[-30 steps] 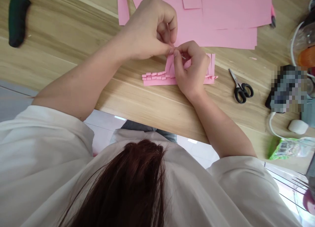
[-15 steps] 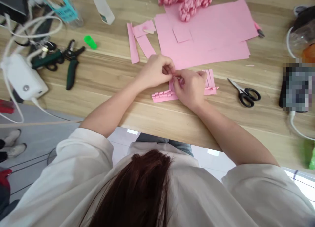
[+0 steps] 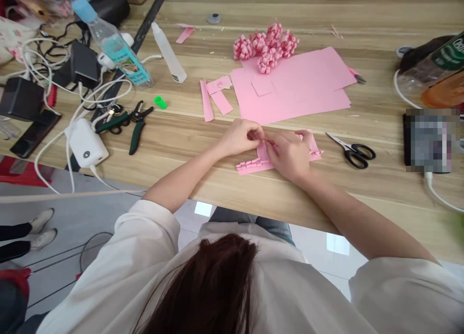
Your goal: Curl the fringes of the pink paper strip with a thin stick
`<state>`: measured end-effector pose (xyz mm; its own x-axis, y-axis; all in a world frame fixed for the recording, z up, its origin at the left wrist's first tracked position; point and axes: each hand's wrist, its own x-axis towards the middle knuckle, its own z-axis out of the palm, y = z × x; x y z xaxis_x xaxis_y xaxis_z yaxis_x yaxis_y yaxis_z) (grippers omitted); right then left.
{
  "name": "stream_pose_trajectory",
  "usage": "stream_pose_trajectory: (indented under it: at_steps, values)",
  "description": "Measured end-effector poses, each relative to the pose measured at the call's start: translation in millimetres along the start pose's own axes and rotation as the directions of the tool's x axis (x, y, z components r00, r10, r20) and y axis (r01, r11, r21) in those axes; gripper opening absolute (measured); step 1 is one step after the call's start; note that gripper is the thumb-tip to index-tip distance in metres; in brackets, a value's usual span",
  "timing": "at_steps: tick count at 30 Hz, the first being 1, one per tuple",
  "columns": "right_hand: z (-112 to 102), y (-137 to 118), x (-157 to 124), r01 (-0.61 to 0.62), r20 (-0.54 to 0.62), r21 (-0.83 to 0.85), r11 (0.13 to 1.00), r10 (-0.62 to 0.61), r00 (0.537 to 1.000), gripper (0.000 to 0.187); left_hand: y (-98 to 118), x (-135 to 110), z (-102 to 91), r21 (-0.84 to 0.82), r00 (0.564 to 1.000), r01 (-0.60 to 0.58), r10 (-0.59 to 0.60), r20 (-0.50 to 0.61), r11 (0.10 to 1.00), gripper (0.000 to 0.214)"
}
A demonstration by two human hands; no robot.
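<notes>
Fingertips (image 3: 264, 137) of the left hand (image 3: 242, 137) and right hand (image 3: 293, 155) meet in the head view, drawn narrow in a pinch on the raised part of the fringed pink strip (image 3: 253, 167); the thin thing between them is too small to identify. That strip lies near the front edge of the wooden table (image 3: 217, 184), with a band of bare wood on its near side. Left of it the wood runs open as far as the green-handled pliers (image 3: 137, 133). Right of it, the scissors (image 3: 357, 155) lie just beside, points toward the strip, limiting the room there. Beyond it, a narrow gap separates it from the large pink sheets (image 3: 308, 92), with loose cut pieces (image 3: 222, 103) beyond it to the left. Compared with half a second ago, the view takes in more tabletop: the pink flower cluster (image 3: 267, 49) farthest beyond the strip, cropped before, now shows whole, while both hands remain pinched together.
</notes>
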<state>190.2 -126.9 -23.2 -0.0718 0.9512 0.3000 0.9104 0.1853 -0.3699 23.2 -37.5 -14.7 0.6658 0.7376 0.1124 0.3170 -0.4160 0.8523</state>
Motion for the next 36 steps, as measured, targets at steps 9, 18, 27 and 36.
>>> stream_pose_trajectory:
  at_steps: [9, 18, 27, 36]
  values:
    - [1, 14, -5, -0.003, 0.021, 0.103, 0.995, 0.001, 1.000, 0.027, 8, -7, 7.8, 0.223, 0.997, -0.068, 0.058, 0.053, 0.972, 0.018]
    - [-1, 15, -5, -0.023, 0.048, 0.128, 0.992, 0.016, 0.999, 0.023, 12, -11, 12.2, 0.378, 0.998, -0.050, 0.028, 0.063, 0.924, 0.016]
    - [-4, 15, -1, -0.049, 0.103, 0.119, 0.992, 0.037, 0.994, 0.017, 16, -14, 10.4, 0.440, 1.000, -0.002, 0.008, -0.011, 0.898, 0.012]
    - [-8, 13, -2, -0.035, 0.125, 0.089, 0.995, 0.023, 0.992, 0.022, 23, -18, 11.5, 0.450, 0.999, 0.033, -0.047, 0.022, 0.892, 0.019]
